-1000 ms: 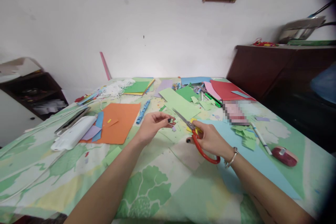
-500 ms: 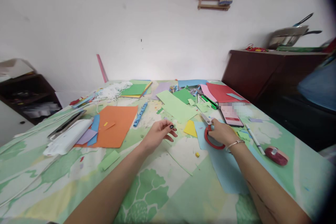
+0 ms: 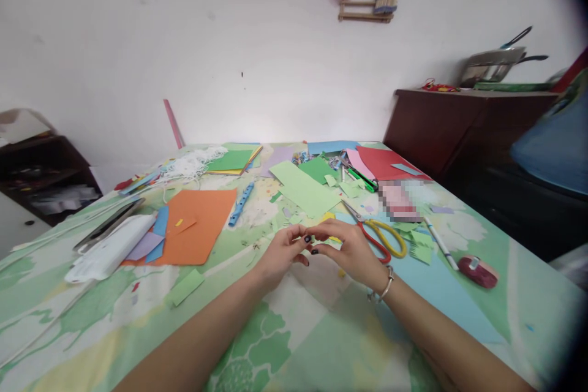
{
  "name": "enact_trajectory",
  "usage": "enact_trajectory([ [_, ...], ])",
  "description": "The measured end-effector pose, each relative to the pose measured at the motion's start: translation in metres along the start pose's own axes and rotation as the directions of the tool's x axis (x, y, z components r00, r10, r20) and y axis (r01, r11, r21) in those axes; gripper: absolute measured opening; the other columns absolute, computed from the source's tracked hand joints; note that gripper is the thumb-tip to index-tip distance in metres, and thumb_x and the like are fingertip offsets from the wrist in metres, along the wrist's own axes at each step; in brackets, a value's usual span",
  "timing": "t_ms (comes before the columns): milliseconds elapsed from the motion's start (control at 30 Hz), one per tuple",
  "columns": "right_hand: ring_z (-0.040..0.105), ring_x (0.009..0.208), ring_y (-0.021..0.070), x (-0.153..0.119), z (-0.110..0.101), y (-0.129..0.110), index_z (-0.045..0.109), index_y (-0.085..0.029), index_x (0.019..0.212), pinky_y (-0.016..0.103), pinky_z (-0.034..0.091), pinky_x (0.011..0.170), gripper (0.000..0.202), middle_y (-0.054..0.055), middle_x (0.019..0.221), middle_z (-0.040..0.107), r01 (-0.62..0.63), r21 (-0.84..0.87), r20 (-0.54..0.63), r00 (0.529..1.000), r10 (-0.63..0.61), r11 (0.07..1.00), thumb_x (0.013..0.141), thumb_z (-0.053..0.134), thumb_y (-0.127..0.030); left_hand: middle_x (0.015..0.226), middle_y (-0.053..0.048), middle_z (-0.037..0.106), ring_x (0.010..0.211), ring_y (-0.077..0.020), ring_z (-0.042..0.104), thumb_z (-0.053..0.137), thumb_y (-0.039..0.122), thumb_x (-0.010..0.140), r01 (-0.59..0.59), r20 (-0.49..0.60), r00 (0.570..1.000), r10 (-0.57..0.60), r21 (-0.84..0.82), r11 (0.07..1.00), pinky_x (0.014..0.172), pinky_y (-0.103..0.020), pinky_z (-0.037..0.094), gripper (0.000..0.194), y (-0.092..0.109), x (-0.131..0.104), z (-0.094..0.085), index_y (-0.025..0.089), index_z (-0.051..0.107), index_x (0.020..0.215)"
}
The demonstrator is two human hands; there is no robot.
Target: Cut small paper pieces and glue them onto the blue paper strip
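Note:
My left hand [image 3: 285,251] is closed in a pinch above the tablecloth, its fingertips meeting those of my right hand. A speck of green shows between them, too small to name with certainty. My right hand [image 3: 350,250] curves in from the right, thumb and index finger bent toward the same spot. Just beyond it, scissors [image 3: 365,218] with one red and one yellow handle lie on the table, their blades pointing away to the left. Light blue paper [image 3: 441,285] lies beneath the right wrist. Yellow paper is partly hidden behind the right hand.
Light green paper [image 3: 305,187] and green scraps lie ahead. Orange paper [image 3: 202,226], a blue pen-like stick [image 3: 241,203] and a white power strip [image 3: 110,248] are on the left. On the right are a phone [image 3: 399,201], a white pen [image 3: 441,243] and a dark red object [image 3: 478,271].
My right hand has let go of the scissors, which now lie on the table. It has moved left to meet my left hand. The view has shifted slightly.

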State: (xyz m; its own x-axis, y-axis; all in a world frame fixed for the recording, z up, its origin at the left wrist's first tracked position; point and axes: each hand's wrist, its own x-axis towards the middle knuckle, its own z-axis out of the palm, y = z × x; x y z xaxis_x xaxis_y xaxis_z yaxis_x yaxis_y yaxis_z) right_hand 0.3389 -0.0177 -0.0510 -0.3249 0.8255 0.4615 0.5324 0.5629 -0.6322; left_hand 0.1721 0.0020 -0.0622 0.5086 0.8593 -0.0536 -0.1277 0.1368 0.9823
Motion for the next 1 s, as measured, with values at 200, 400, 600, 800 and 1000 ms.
enact_trajectory([
  [200, 0.06, 0.071, 0.0135, -0.0044, 0.0085, 0.0002, 0.069, -0.023, 0.093, 0.025, 0.048, 0.063, 0.017, 0.004, 0.08, 0.064, 0.037, 0.111, -0.126, 0.992, -0.023, 0.993, 0.079, 0.06, -0.018, 0.078, -0.004, 0.053, 0.075, -0.013, 0.051, 0.063, 0.036, 0.074, 0.008, 0.042, 0.999, -0.006, -0.052, 0.999, 0.056, -0.021, 0.041, 0.024, 0.0033, -0.0021, -0.0002, 0.013, 0.061, 0.08],
  [400, 0.059, 0.07, 0.0129, -0.0036, 0.0079, -0.002, 0.069, -0.023, 0.092, 0.024, 0.048, 0.061, 0.016, 0.004, 0.08, 0.063, 0.06, 0.09, -0.145, 0.988, -0.046, 0.994, 0.081, 0.059, -0.02, 0.078, -0.004, 0.057, 0.075, -0.0128, 0.053, 0.068, 0.036, 0.069, 0.034, 0.033, 0.999, -0.032, -0.087, 0.996, 0.058, -0.021, 0.041, 0.025, 0.0028, -0.0014, -0.0003, 0.013, 0.064, 0.079],
  [600, 0.058, 0.072, 0.0135, -0.0045, 0.0083, 0.001, 0.068, -0.024, 0.096, 0.025, 0.049, 0.062, 0.019, 0.005, 0.083, 0.062, 0.106, 0.013, -0.16, 0.982, -0.103, 0.994, 0.084, 0.054, -0.021, 0.082, -0.007, 0.06, 0.078, -0.015, 0.055, 0.068, 0.034, 0.07, 0.037, 0.043, 0.999, -0.032, -0.125, 0.991, 0.059, -0.023, 0.044, 0.024, 0.0035, -0.0015, -0.0033, 0.013, 0.068, 0.082],
  [800, 0.059, 0.074, 0.014, -0.0058, 0.0102, 0.0071, 0.067, -0.026, 0.099, 0.026, 0.05, 0.062, 0.022, 0.005, 0.085, 0.063, 0.148, 0.004, -0.156, 0.977, -0.146, 0.989, 0.086, 0.05, -0.022, 0.08, -0.007, 0.061, 0.076, -0.0161, 0.056, 0.071, 0.031, 0.066, 0.056, 0.038, 0.998, -0.052, -0.125, 0.991, 0.059, -0.025, 0.047, 0.021, 0.0042, -0.0011, -0.0057, 0.014, 0.069, 0.079],
  [1000, 0.061, 0.074, 0.0136, -0.0053, 0.0085, 0.0037, 0.068, -0.026, 0.098, 0.026, 0.05, 0.064, 0.021, 0.004, 0.086, 0.065, 0.089, 0.09, -0.16, 0.984, -0.074, 0.992, 0.085, 0.053, -0.02, 0.08, -0.007, 0.061, 0.075, -0.0143, 0.056, 0.07, 0.029, 0.067, 0.057, 0.034, 0.998, -0.052, -0.166, 0.985, 0.059, -0.022, 0.046, 0.02, 0.0053, -0.0004, -0.0067, 0.013, 0.07, 0.08],
])
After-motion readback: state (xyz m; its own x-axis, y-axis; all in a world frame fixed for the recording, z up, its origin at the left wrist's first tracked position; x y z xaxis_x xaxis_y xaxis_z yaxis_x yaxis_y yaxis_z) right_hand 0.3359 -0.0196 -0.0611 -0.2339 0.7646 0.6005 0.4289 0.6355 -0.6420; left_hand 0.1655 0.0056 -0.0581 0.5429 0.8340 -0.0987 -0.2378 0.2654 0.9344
